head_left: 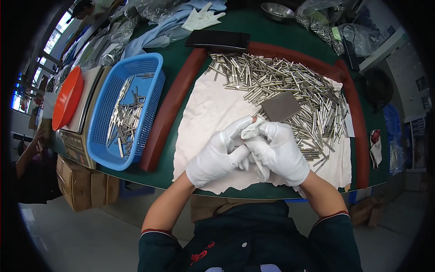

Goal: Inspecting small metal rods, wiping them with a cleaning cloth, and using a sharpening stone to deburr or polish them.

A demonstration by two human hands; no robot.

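Left hand (216,156) and right hand (280,152), white-gloved, fingers closed together on a small cloth wad (250,131). Heap of metal pins (290,86) lies just beyond and to the right, nearer the right hand; pins point mixed ways.

A blue plastic basket (149,86) sits left of centre, holding a loose scatter of metal pins. Left of it stands a weighing scale (86,102) with an orange bowl (68,97) tilted on its platform. A dark red padded rim (170,109) curves around the work area on the green table (267,25). At top centre lies a black phone (218,40), with a spare white glove (202,19) just above it and a blue cloth (156,31) to its left. A steel bowl (277,11) sits at the upper edge, clear plastic bags (324,22) to its right. Cardboard boxes (84,183) stand under the table at lower left.
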